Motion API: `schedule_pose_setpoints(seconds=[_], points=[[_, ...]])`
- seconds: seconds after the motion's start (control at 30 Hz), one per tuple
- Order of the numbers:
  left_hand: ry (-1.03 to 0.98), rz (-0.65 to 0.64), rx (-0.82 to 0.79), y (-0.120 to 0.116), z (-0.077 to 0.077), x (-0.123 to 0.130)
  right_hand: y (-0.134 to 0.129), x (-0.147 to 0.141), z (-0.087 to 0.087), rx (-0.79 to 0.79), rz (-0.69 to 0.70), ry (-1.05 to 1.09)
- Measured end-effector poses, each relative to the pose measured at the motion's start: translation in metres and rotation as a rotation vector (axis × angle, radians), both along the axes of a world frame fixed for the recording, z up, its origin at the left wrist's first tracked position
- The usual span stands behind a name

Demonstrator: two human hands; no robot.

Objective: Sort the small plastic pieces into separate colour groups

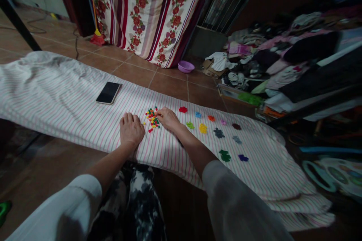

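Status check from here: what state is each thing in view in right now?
Left hand, flat on the cloth, open
Right hand, fingertips at the pile's edge
Small coloured pieces, loosely heaped
Colour clusters, spread apart beyond the pile
Striped cloth, spread out, rumpled
Phone, face up, screen dark
Purple basin, upright on the floor

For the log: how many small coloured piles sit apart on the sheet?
11 piles, in loose rows on the striped sheet, right of the right hand and mixed heap.
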State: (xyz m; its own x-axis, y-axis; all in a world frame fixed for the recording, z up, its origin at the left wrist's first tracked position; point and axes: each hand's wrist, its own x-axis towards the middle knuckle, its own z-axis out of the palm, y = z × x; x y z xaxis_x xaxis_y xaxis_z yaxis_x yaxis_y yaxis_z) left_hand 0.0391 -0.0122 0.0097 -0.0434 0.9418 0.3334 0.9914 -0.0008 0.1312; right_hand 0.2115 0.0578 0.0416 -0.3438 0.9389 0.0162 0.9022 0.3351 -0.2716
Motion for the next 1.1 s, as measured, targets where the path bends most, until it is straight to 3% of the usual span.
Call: schedule_pose_setpoints(seconds=[0.57,0.8,0.93,1.1], points=[[0.023,-0.002,-0.018,-0.001,0.003,0.001,-0.001,-0.011,0.002,-0.03,-0.156,0.017],[0.07,-0.006,0.005,-0.001,0.001,0.001,-0.004,-0.011,0.001,0.014,-0.151,0.057],[0.081,-0.014,0.016,0.0,0.0,0.0,0.0,0.0,-0.004,0.096,-0.173,0.154],[0.09,-0.02,0.011,0.001,0.001,0.0,0.013,0.04,-0.012,0.176,-0.315,0.254]])
